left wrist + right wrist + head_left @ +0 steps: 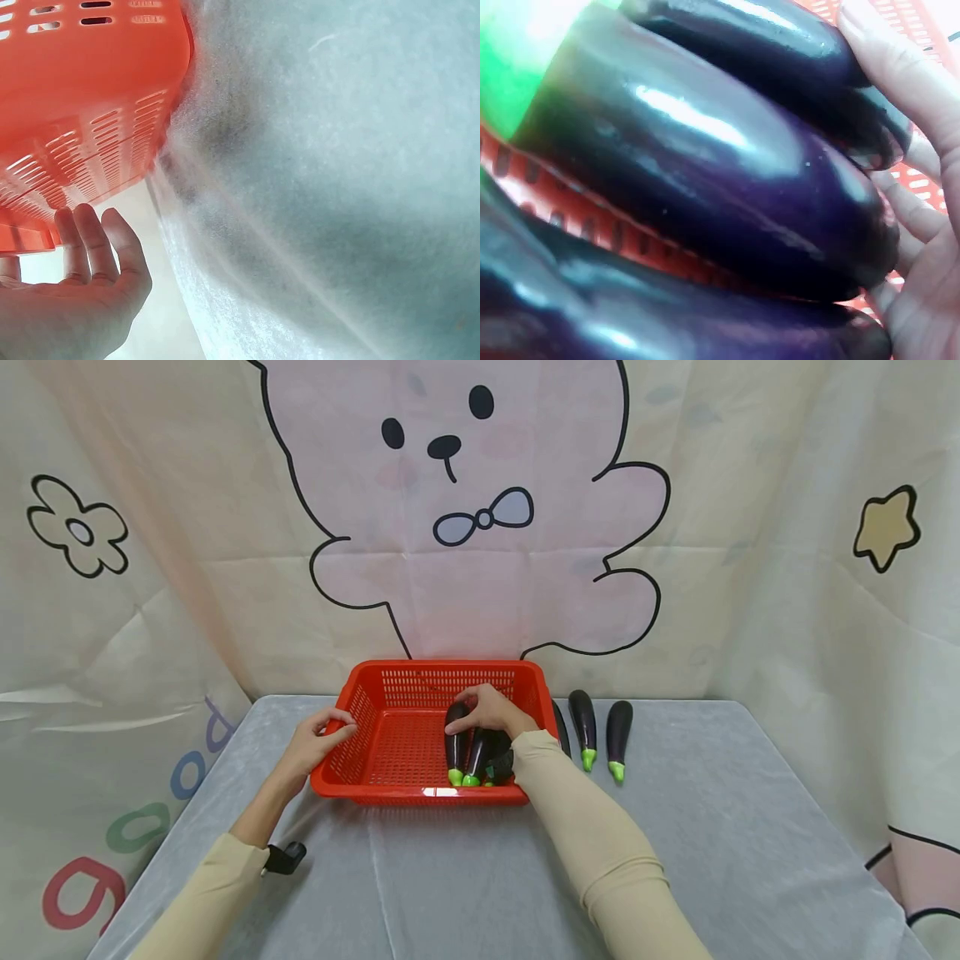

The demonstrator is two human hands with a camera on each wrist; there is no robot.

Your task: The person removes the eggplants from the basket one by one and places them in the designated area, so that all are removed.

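Observation:
A red plastic basket (420,792) with slotted walls stands at the back of the table. Dark purple eggplants with bright green stem ends lie side by side in its right half, partly hidden by my right arm. My right hand (491,710) reaches in and holds the leftmost eggplant (455,747) near its far end, thumb on its side. In the right wrist view, the thumb lies along that eggplant (765,37), beside another eggplant (705,157). My left hand (318,743) grips the basket's left rim; in the left wrist view its fingers (94,244) touch the outer wall.
Right of the basket, two eggplants lie on the grey cloth-covered table (465,877): one eggplant (582,727) and another eggplant (618,735). A third eggplant (561,731) shows partly beside the basket wall. A printed curtain (465,585) hangs behind the table.

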